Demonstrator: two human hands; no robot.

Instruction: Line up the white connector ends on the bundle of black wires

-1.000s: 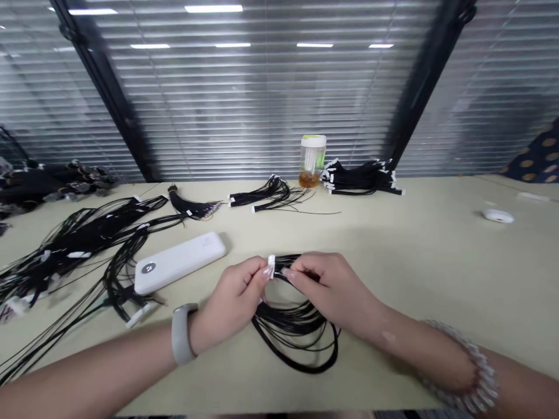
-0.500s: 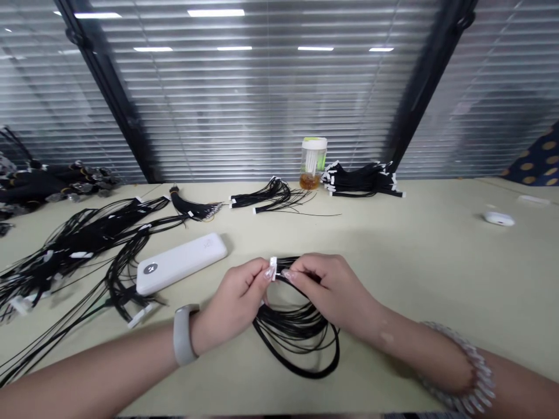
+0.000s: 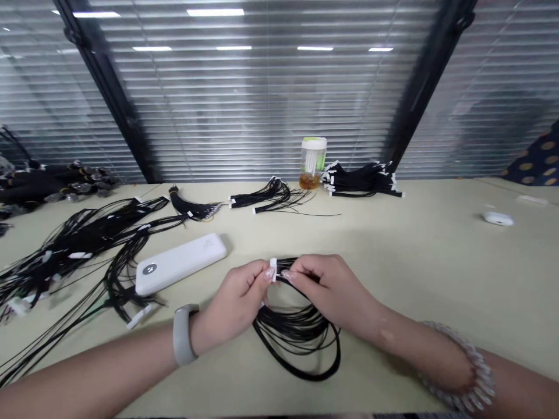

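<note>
My left hand (image 3: 231,305) and my right hand (image 3: 332,291) meet just above the table, their fingertips nearly touching. Between them, the left fingers pinch a small white connector (image 3: 273,269) at the end of a black wire bundle (image 3: 297,331). The right fingers hold the wires just beside that connector. The bundle's long strands hang in a loose loop below my hands and rest on the pale table (image 3: 414,262). A white power bank (image 3: 181,263) lies to the left of my left hand, apart from it.
Several black wire bundles with white ends (image 3: 74,247) sprawl across the left of the table, with more along the far edge (image 3: 362,180). A clear jar (image 3: 312,163) stands at the back. A small white round object (image 3: 498,219) lies at the right, before window blinds.
The whole view has shifted slightly, and the wire loop sits a little lower. Both hands keep the same hold on the connector and wires.
</note>
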